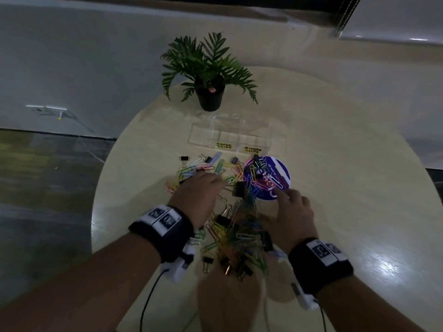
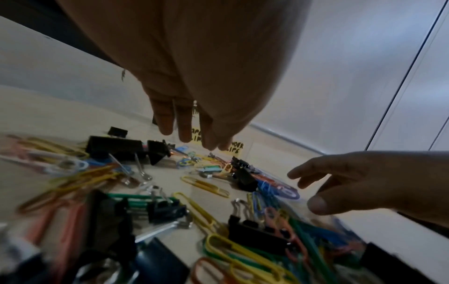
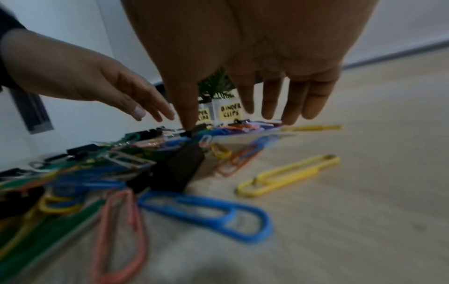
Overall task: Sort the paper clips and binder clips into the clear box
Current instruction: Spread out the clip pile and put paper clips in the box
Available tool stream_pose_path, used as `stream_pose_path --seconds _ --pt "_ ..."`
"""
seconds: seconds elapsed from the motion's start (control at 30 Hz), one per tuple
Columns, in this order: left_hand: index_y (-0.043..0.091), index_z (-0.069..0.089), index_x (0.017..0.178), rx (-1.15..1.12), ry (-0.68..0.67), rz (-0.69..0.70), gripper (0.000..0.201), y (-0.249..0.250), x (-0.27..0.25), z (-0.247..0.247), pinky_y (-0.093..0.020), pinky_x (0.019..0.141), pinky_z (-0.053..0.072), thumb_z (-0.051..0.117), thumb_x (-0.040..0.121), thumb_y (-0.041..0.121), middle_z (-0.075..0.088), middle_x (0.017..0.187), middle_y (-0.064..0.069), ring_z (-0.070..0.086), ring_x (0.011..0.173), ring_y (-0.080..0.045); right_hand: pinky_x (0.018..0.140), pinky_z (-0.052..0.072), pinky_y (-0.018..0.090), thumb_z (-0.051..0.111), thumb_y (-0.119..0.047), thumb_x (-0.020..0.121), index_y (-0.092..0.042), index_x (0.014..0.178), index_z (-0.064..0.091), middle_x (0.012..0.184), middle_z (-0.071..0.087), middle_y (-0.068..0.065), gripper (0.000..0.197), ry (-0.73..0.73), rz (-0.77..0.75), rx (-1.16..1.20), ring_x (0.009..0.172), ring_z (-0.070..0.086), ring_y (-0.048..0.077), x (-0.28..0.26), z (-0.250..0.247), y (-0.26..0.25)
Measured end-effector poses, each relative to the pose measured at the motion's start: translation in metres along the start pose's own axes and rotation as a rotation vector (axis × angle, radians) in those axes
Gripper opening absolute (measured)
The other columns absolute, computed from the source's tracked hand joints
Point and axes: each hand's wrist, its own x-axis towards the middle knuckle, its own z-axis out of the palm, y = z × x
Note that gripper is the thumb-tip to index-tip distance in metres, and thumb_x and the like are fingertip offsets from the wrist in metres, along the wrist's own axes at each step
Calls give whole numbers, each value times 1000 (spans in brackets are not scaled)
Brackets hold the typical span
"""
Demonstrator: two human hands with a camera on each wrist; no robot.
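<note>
Paper clips (image 1: 230, 233) and black binder clips (image 1: 239, 189) are lying mixed in a loose heap across the middle of the round counter (image 1: 335, 164), some of them spilling onto a purple disc (image 1: 280, 171) at the heap's far right. Beyond the heap, toward the potted plant (image 1: 208, 68), the clear box (image 1: 237, 135) is standing with its compartments apparently empty, so the sorting seems to be only starting.

Both hands are hovering palm down over the heap. The left hand (image 1: 199, 197) is reaching over the coloured clips with fingers extended, its grip released and holding nothing. The right hand (image 1: 290, 214) is spreading its fingers at the near edge of the disc, also released; its thumb is pointing down at a small black clip in the right wrist view, though contact cannot be told through the blur.

The next move would call for pinching one kind of clip free of the tangle, since linked clips may drag neighbours along, then carrying it to the matching compartment.

Two yellow labels (image 3: 230, 113) on the box front are hand-lettered: the left one reading "PAPER CLIPS", the right one "BINDER CLIPS". White writing on the disc is too small to read fully.
</note>
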Motion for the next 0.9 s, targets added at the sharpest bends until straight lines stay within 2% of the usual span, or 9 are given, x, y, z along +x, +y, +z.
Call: stream_pose_path --seconds 0.1,0.2,0.3,0.4,0.47,0.53,0.6,0.77,0.9 --pt "17 21 150 119 -170 -10 75 0 13 14 -44 115 28 53 86 -2 20 159 -4 14 145 -27 94 42 43 59 -69 70 -31 137 34 131 39 1 81 -55 30 -59 116 36 27 -2 10 -10" --pt "15 12 152 186 -213 -6 73 6 4 23 -43 118 19 48 90 1 10 161 -2 5 148 -26 91 43 39 54 -55 81 -38 131 41 123 42 -1 55 -40 -77 -56 110 36 24 -16 21 -23" --pt "12 41 143 178 -138 38 54 7 -11 29 -47 108 38 53 90 8 39 150 -7 33 139 -29 88 43 34 50 -37 89 -33 122 53 117 49 0 34 -72 -157 -20 105 39 24 -23 25 -23" --pt "13 69 106 213 -9 84 31 0 -14 29 -42 86 54 74 76 19 70 110 -4 60 108 -30 89 41 31 53 -33 88 -29 118 59 116 53 -2 31 -15 -157 72 106 43 24 -22 22 -19" --pt "15 67 107 177 30 22 29 2 -8 22 -41 84 52 72 80 26 67 110 -2 56 105 -28 89 42 34 59 -45 80 -27 125 50 119 50 -2 49 30 -40 76 107 42 24 -19 19 -16" --pt "16 57 120 153 -7 -32 34 9 -1 17 -41 87 47 64 89 29 58 120 -2 49 112 -29 89 44 36 62 -56 74 -25 127 43 118 46 1 65 12 66 30 106 41 25 -16 19 -15" --pt "16 52 123 212 -73 -52 34 15 4 18 -41 90 44 59 92 28 52 123 -4 44 115 -29 88 43 36 63 -53 76 -26 124 44 114 45 1 58 -14 63 31 104 41 25 -15 22 -15" --pt "14 57 105 248 -149 -62 17 24 9 17 -40 86 43 58 89 13 56 108 -6 46 107 -29 83 43 34 51 -26 89 -21 115 52 108 51 4 26 -85 -51 124 101 46 26 -16 27 -24" --pt "16 64 99 0 -182 -193 13 20 13 12 -41 82 51 57 89 12 65 100 -7 60 96 -28 75 46 33 50 -20 88 -20 102 58 101 59 6 17 -116 27 259 93 56 28 -11 23 -22"
